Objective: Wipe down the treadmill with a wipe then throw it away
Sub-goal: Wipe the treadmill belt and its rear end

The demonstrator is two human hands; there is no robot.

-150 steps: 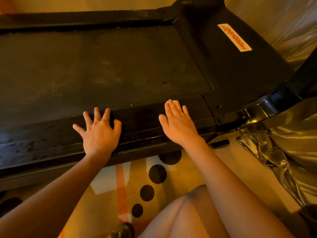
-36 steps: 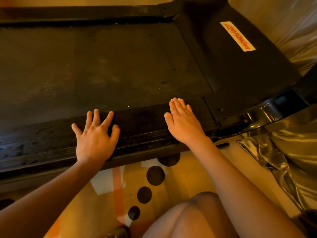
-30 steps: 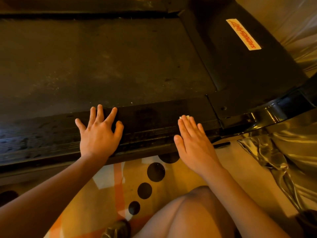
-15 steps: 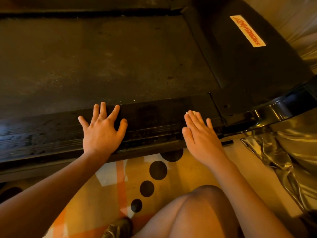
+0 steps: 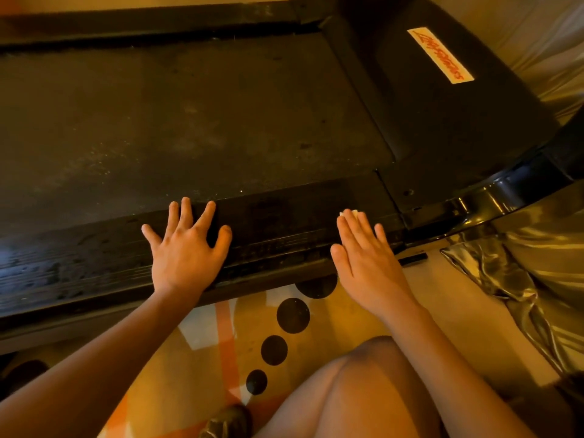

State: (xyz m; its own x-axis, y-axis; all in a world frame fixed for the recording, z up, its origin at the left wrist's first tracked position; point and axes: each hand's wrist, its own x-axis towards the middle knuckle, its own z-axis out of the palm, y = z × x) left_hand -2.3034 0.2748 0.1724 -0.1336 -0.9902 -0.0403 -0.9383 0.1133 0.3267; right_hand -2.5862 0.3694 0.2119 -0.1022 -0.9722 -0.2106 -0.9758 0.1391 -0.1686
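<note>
Wipe (image 5: pixel 348 213) under one flat hand on the treadmill (image 5: pixel 189 121) side rail (image 5: pixel 278 229).
Right hand (image 5: pixel 363 260) presses it with straight fingers; left hand (image 5: pixel 185 251) lies spread on the rail, holding nothing. Four black dots (image 5: pixel 293 315) mark the floor mat (image 5: pixel 202 358).

**Floor and surroundings in dim amber light**

A tan floor mat (image 5: pixel 196 368), printed with a diagonal row of black dots (image 5: pixel 292 316) and an orange stripe (image 5: pixel 225 343), covers the lower field. To the right lies paler floor (image 5: pixel 458 311). Glossy, satin-like fabric (image 5: pixel 543 267) hangs in creased folds down to it, catching yellow highlights.
</note>
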